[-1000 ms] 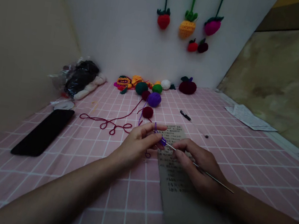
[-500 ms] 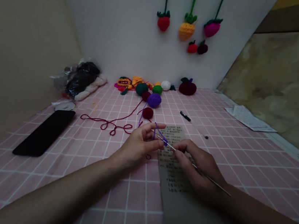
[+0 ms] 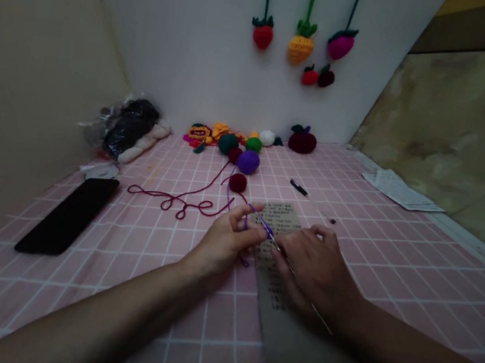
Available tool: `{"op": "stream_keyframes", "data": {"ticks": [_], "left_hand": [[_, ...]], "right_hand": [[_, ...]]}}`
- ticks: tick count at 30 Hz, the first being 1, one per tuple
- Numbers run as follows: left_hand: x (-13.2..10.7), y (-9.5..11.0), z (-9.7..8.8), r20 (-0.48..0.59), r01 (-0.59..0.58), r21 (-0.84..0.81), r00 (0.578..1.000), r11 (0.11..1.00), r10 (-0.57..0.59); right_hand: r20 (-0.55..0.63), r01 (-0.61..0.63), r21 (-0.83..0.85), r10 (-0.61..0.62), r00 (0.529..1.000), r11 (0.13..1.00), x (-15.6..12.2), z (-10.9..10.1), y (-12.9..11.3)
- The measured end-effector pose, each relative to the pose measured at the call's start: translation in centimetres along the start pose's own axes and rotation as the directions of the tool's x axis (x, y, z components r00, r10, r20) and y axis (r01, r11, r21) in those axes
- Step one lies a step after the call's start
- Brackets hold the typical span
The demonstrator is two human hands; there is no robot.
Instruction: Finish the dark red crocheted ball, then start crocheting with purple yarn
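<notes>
Between thumb and fingers, my left hand (image 3: 233, 234) pinches a small piece of purple crochet (image 3: 268, 231), with purple yarn running over its raised forefinger. My right hand (image 3: 314, 268) is closed around a thin metal crochet hook (image 3: 321, 319), whose tip end reaches into the purple stitches. A short purple tail dangles below my left hand. The working strand leads back to a purple yarn ball (image 3: 248, 162). Beneath both hands lies a sheet of brown card (image 3: 285, 211) with handwritten lines, partly covered by my right hand and forearm.
A dark red yarn ball (image 3: 237, 182) and its loose strand (image 3: 181, 202) lie beyond my left hand. A black phone-like slab (image 3: 69, 215) is at left, a pen (image 3: 299, 187) and papers (image 3: 396, 187) at right. Crocheted fruits (image 3: 300, 49) hang on the back wall.
My right hand has rolled over, knuckles now upward, and the hook slants more steeply with its tip near my left forefinger. The purple tail has shifted slightly.
</notes>
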State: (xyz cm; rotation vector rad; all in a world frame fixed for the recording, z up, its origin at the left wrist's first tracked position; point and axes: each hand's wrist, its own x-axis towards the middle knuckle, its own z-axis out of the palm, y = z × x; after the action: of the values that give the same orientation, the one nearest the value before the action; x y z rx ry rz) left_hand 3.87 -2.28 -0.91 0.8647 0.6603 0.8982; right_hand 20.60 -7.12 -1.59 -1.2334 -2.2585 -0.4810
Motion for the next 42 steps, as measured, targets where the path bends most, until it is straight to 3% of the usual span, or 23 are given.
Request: {"op": "stream_keyframes", "data": {"ticks": [6,10,16,22,27,42], "left_hand": [[-0.2,1.9,-0.2,-0.004,-0.010,0.131,1.000,0.991,0.011],[-0.1,1.3,-0.1,-0.040,-0.092,0.220,0.994,0.971,0.104],[0.1,-0.8,-0.1,-0.020,-0.031,0.055,0.999,0.998,0.032],[-0.1,0.4,0.0,0.043,0.044,-0.003,0.998,0.999,-0.044],[-0.1,1.8,-0.2,-0.035,0.019,0.088,0.999,0.996,-0.016],[0.6,2.6,-1.5,-0.037,0.003,0.319,0.999,0.948,0.010]], "right_hand": [[-0.038,0.059,0.071,-0.056,0.998,0.996,0.0,-0.3,0.6],[-0.009,0.029,0.076,-0.028,1.000,0.997,-0.1,-0.5,0.4],[-0.010,0.003,-0.041,-0.004,1.000,0.999,0.1,-0.4,-0.2],[-0.030,0.010,-0.012,-0.010,1.000,1.000,-0.1,-0.2,0.1],[-0.051,0.064,0.020,-0.062,0.997,0.998,-0.1,-0.5,0.6],[-0.062,0.125,0.082,-0.120,0.991,0.989,0.0,-1.2,0.9]]}}
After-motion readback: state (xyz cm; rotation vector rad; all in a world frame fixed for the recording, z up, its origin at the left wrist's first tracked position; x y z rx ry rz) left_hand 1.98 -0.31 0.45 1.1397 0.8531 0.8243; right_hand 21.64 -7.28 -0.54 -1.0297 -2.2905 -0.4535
